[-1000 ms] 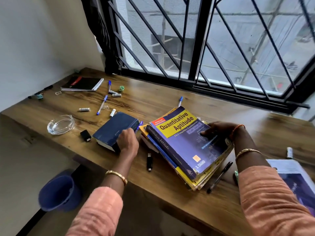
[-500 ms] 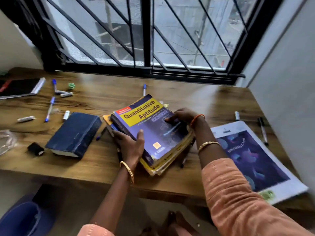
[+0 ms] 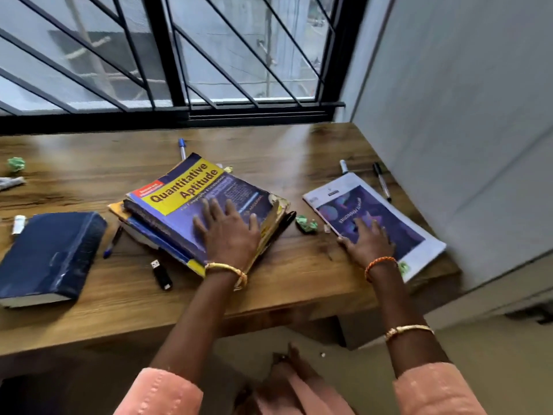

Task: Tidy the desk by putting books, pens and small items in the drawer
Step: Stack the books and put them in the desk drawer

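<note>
A stack of books topped by the yellow-and-purple "Quantitative Aptitude" book (image 3: 191, 190) lies mid-desk. My left hand (image 3: 227, 229) rests flat on its cover with fingers spread. My right hand (image 3: 366, 242) lies flat on a thin purple-and-white booklet (image 3: 398, 223) at the desk's right end. A thick dark blue book (image 3: 51, 253) sits at the left. Pens lie about: a blue one (image 3: 181, 146) behind the stack, a blue one (image 3: 112, 242) left of it, a black one (image 3: 284, 221) right of it, two (image 3: 381, 179) near the wall. A black USB stick (image 3: 161, 275) lies by the front edge.
The wooden desk (image 3: 299, 283) ends at a grey wall on the right and a barred window behind. Crumpled green paper bits (image 3: 306, 224) lie between stack and booklet, another (image 3: 16, 163) at far left. A small white item (image 3: 18, 224) sits beside the blue book.
My view has swung right. My left hand moved from the stack's left edge onto its cover. My right hand left the stack and came down on the purple booklet.
</note>
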